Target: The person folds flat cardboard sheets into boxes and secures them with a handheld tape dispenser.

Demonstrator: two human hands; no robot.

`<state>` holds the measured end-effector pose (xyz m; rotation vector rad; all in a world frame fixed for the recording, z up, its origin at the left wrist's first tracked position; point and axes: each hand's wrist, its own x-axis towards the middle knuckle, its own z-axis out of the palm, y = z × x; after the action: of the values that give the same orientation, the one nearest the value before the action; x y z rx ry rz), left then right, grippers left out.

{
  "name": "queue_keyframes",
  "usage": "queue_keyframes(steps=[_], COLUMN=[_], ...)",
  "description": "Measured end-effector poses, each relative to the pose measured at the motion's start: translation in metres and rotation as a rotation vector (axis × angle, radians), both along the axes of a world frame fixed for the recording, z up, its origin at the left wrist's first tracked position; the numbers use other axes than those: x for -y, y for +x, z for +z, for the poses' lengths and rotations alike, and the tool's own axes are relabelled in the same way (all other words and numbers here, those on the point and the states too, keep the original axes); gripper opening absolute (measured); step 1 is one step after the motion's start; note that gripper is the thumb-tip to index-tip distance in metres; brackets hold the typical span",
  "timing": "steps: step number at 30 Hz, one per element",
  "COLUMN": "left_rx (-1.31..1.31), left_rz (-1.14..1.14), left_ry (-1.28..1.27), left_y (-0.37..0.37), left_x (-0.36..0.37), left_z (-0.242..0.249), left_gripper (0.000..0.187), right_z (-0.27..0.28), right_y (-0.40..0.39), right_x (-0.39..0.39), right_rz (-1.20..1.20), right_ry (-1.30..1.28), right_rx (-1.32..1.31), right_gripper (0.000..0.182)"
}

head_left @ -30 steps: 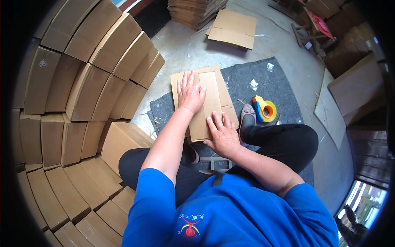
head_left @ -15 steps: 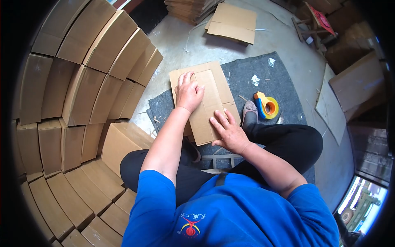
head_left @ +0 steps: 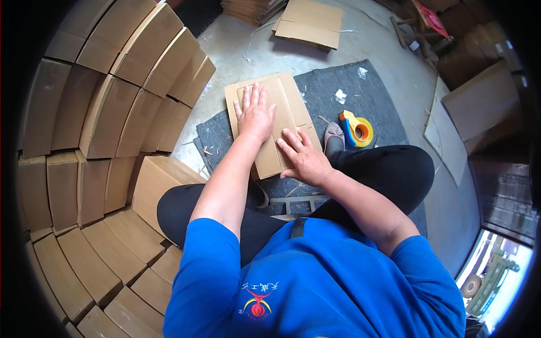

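A folded brown cardboard box (head_left: 270, 104) lies in front of me, its creased flap facing up. My left hand (head_left: 256, 115) rests on its upper left part, palm down with the fingers stretched out. On the lower right part lies my right hand (head_left: 304, 155), its fingers spread across the cardboard near the edge. Neither hand grips anything. Right of the box, on the dark mat, sits a tape dispenser (head_left: 355, 129) with a yellow roll, beside my shoe (head_left: 334, 137).
Stacked closed boxes (head_left: 112, 112) form a wall on my left. Flat cardboard sheets (head_left: 309, 23) lie on the floor ahead. The dark mat (head_left: 372, 96) carries paper scraps (head_left: 340, 96). Cardboard panels (head_left: 482, 101) lean at the right.
My left hand has flattened, its fingers straightening forward over the cardboard. My right hand stays spread on the box. The whole view has shifted slightly.
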<state>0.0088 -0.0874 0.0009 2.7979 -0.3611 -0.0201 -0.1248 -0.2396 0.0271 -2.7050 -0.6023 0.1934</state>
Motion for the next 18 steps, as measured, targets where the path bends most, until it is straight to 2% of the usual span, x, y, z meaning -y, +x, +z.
queue_keyframes(steps=[1, 4, 6, 10, 14, 15, 16, 18], left_rx=[-0.027, -0.052, -0.062, -0.077, -0.151, -0.149, -0.181, -0.199], left_rz=[-0.017, -0.024, -0.043, -0.065, -0.120, -0.121, -0.137, -0.142], left_ry=[0.083, 0.096, 0.062, 0.069, 0.162, 0.164, 0.184, 0.202], left_y=[-0.007, -0.036, -0.050, -0.063, -0.051, -0.048, -0.045, -0.036], left_x=[0.000, 0.000, 0.000, 0.001, 0.002, 0.003, 0.003, 0.004], left_z=[0.001, 0.002, 0.002, 0.007, 0.018, 0.020, 0.023, 0.030], left_gripper=[0.066, 0.068, 0.066, 0.063, 0.060, 0.060, 0.060, 0.059], right_z=[0.000, 0.000, -0.003, 0.015, 0.038, 0.039, 0.040, 0.044], right_y=[0.000, -0.001, -0.002, -0.010, -0.016, -0.018, -0.018, -0.009], right_x=[0.000, -0.003, -0.002, -0.010, -0.024, -0.026, -0.031, -0.038], right_rz=[0.000, 0.003, -0.002, -0.092, -0.244, -0.262, -0.260, -0.314], right_ry=[-0.012, -0.024, -0.036, -0.139, -0.265, -0.265, -0.263, -0.433], right_rx=[0.004, 0.021, 0.040, 0.075, -0.046, -0.019, -0.015, -0.048], right_gripper=[0.093, 0.096, 0.100, 0.096, 0.078, 0.065, 0.065, 0.050])
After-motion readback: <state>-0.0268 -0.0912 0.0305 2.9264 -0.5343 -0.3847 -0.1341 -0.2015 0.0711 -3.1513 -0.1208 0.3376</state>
